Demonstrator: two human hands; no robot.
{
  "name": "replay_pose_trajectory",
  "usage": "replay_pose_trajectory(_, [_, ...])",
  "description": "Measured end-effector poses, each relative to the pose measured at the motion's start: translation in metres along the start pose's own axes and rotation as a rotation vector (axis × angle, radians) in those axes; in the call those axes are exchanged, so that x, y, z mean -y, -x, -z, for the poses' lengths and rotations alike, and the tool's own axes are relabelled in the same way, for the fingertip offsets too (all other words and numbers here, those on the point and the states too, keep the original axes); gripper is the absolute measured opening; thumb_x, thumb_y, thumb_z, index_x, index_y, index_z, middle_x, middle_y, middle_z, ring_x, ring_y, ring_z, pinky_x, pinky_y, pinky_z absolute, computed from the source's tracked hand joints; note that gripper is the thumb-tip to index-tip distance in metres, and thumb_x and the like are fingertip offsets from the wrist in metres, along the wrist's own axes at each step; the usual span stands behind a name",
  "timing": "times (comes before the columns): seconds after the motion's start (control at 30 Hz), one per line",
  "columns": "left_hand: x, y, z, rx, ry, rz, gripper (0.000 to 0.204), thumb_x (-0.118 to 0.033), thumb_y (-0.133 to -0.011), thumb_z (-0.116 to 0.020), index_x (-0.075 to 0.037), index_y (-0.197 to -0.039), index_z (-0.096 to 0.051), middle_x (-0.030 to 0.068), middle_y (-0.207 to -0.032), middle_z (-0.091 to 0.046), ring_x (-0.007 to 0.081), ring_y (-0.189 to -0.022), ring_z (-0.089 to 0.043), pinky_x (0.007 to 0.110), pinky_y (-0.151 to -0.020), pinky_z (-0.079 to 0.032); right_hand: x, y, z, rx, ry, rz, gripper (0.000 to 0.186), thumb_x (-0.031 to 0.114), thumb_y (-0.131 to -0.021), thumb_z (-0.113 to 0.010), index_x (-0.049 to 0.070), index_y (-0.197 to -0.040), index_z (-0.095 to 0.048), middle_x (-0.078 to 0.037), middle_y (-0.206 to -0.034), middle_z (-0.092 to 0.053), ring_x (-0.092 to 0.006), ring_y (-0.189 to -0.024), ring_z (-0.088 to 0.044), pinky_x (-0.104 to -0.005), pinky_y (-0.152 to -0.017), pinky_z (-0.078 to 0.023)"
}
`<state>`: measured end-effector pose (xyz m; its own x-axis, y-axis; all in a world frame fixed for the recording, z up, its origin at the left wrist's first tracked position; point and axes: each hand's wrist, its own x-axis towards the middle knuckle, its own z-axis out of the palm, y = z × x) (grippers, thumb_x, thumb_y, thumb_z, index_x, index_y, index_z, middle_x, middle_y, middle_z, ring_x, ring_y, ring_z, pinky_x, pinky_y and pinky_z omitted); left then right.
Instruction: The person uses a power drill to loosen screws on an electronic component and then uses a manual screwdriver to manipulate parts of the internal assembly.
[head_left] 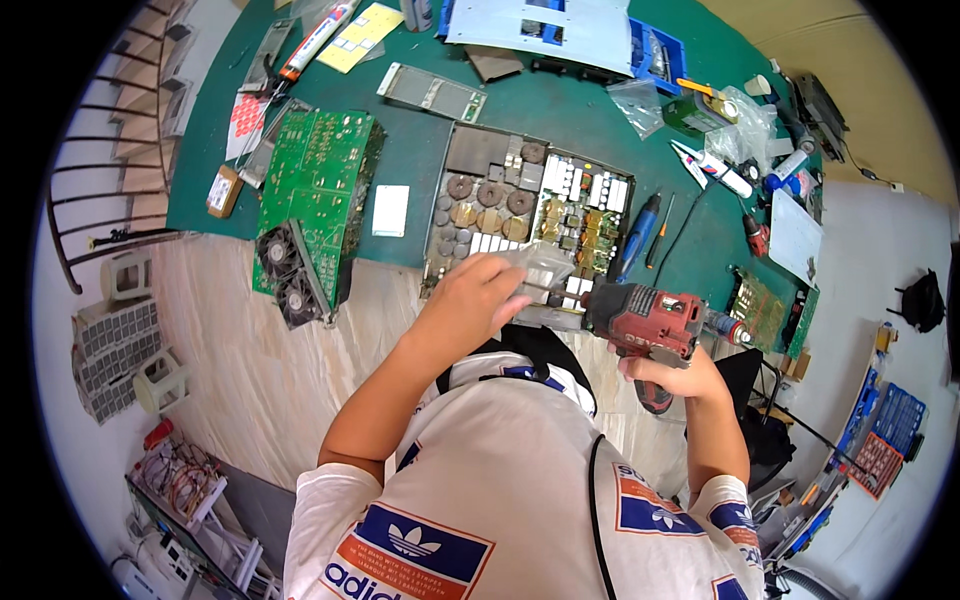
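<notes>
Apparently the step in hand is some close work with a drill (640, 322), judging by how both hands meet at the near edge of a metal box (478, 155) packed with electronic parts. The box lies uncovered at the front edge of the green bench (405, 150), right before the person. The right hand (672, 376) is wrapped firmly around the drill's handle, with the tool held level and its long bit (560, 294) pointing left, across the box's near end rather than down into it. The left hand (470, 298) has its fingers curled together around the bit's far end, beside a clear plastic piece (548, 262); whether they pinch the bit, a screw or the plastic, I cannot tell, as the fingers hide the tip. To the left stands a green circuit board (315, 170) with two black fans (285, 268) at its near end, while a blue tool (640, 235) lies just right of the box. As I judge it, the next move calls for a steady right wrist, the bit kept in line, and left fingertips clear of it before the trigger is pressed.
</notes>
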<state>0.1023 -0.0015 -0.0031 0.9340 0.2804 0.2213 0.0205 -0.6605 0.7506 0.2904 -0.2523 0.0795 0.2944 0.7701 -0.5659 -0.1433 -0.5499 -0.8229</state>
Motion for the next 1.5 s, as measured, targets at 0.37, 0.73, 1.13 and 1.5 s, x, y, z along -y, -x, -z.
replay_pose_trajectory(0.37, [-0.008,-0.016,-0.020,0.030,0.049,0.058,0.016,-0.003,-0.084,-0.077,-0.002,-0.099,-0.073,0.0108,-0.093,-0.068,0.0316,-0.085,-0.065,0.041,-0.077,-0.055,-0.022,0.010,0.071,-0.163,-0.220,-0.055,0.031,0.001,-0.078,-0.073,-0.001,-0.108,-0.066,-0.008,-0.091,-0.069,-0.0164,-0.072,-0.067,-0.0319,-0.064,-0.055])
replay_pose_trajectory(0.73, [-0.003,-0.001,-0.020,-0.002,-0.066,0.315,0.023,0.000,-0.077,-0.082,-0.001,-0.098,-0.075,0.0123,-0.093,-0.070,0.0316,-0.083,-0.067,0.039,-0.074,-0.054,-0.082,-0.146,0.202,-0.376,-0.050,-0.138,0.034,-0.002,-0.077,-0.070,-0.001,-0.110,-0.062,-0.008,-0.084,-0.066,-0.0172,-0.060,-0.062,-0.0339,-0.056,-0.050])
replay_pose_trajectory(1.13, [0.006,0.010,-0.007,-0.032,-0.141,0.488,0.026,0.000,-0.076,-0.084,0.002,-0.100,-0.075,0.0142,-0.094,-0.069,0.0317,-0.083,-0.067,0.038,-0.073,-0.054,-0.121,-0.215,0.220,-0.405,0.061,-0.332,0.035,0.000,-0.076,-0.072,-0.003,-0.110,-0.063,-0.009,-0.081,-0.067,-0.0196,-0.059,-0.064,-0.0363,-0.055,-0.050])
replay_pose_trajectory(1.5, [0.010,0.006,-0.002,-0.019,-0.119,0.514,0.025,-0.001,-0.077,-0.083,0.002,-0.100,-0.074,0.0147,-0.094,-0.069,0.0328,-0.084,-0.066,0.040,-0.074,-0.054,-0.127,-0.220,0.220,-0.405,0.129,-0.340,0.027,0.001,-0.076,-0.072,-0.002,-0.102,-0.065,-0.009,-0.078,-0.067,-0.0189,-0.058,-0.064,-0.0360,-0.054,-0.051])
